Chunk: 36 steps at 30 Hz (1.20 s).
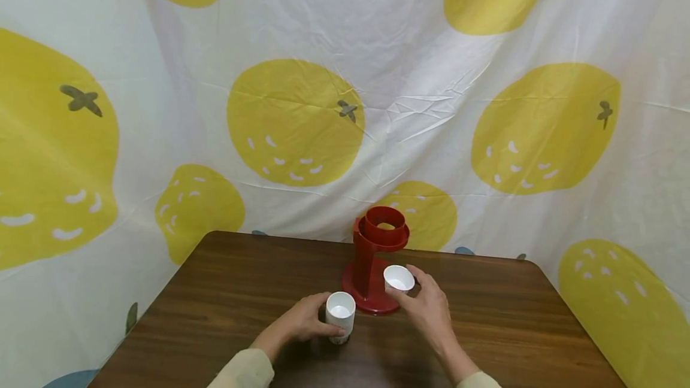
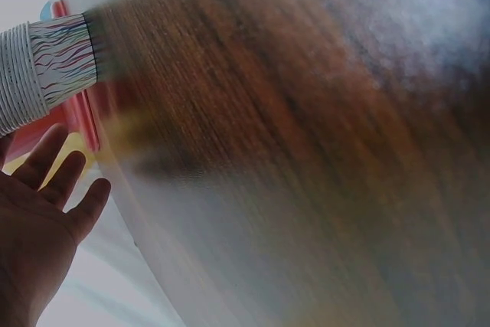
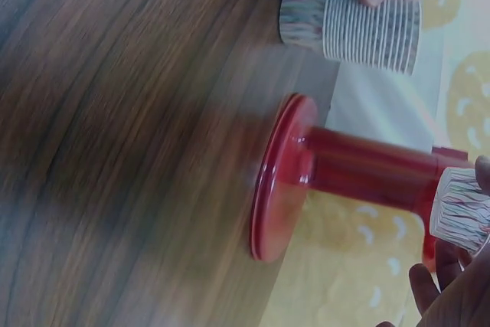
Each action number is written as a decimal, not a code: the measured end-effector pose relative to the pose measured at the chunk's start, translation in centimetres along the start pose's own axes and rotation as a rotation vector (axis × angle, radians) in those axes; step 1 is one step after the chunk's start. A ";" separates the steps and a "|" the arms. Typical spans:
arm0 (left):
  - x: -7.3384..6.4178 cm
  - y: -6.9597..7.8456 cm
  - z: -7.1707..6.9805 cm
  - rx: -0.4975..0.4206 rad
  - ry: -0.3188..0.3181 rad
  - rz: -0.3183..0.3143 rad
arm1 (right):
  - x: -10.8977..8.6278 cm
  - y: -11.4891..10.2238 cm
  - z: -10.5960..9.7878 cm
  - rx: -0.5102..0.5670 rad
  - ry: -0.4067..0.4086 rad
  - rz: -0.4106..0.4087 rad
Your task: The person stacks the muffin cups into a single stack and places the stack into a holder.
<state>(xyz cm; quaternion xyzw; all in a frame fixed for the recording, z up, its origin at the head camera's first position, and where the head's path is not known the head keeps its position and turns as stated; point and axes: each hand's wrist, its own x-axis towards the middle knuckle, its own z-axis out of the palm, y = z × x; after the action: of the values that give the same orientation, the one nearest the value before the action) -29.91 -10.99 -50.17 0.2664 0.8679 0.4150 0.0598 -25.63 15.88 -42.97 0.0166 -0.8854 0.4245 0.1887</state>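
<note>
A nested stack of small white paper cups [image 1: 340, 318] stands upright on the table's near middle, its streaky coloured pattern showing on the lowest cup [image 2: 67, 59]. My left hand [image 1: 306, 320] grips this stack from the left, thumb in front, while the other fingers [image 2: 88, 208] spread away from it. My right hand [image 1: 429, 305] pinches a single paper cup [image 1: 399, 279] between thumb and fingers, its mouth tipped up toward the head camera. That cup hangs in front of a red stand [image 3: 367, 162], level with its upper part in the right wrist view.
The red stand has a round base [image 1: 372, 305], an upright column and a ring-shaped holder [image 1: 384, 229] on top. Under it is a dark wood-grain table [image 1: 242, 274] with rounded far corners. Behind hangs a white cloth [image 1: 409, 76] printed with yellow lemons.
</note>
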 end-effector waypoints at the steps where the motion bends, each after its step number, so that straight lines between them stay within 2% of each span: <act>1: 0.0 0.0 0.0 0.001 0.001 -0.001 | 0.0 -0.2 0.2 0.003 -0.003 -0.006; 10: 0.0 -0.2 0.1 0.008 0.006 0.005 | -0.2 -1.3 1.6 0.034 -0.038 -0.026; 15: 0.0 -0.1 0.0 0.001 0.007 0.012 | -0.4 -1.9 2.2 0.060 -0.078 -0.031; 27: 0.0 -0.2 0.0 -0.004 0.001 0.001 | -0.8 -2.6 3.6 0.072 -0.191 -0.102; 36: -0.1 -0.1 0.0 0.006 0.006 0.015 | -1.1 -2.7 5.1 0.072 -0.203 -0.218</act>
<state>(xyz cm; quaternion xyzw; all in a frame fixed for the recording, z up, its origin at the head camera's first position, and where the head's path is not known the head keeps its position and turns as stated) -29.89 -11.05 -50.21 0.2718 0.8672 0.4138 0.0534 -25.74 10.16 -44.20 0.1620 -0.8772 0.4290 0.1424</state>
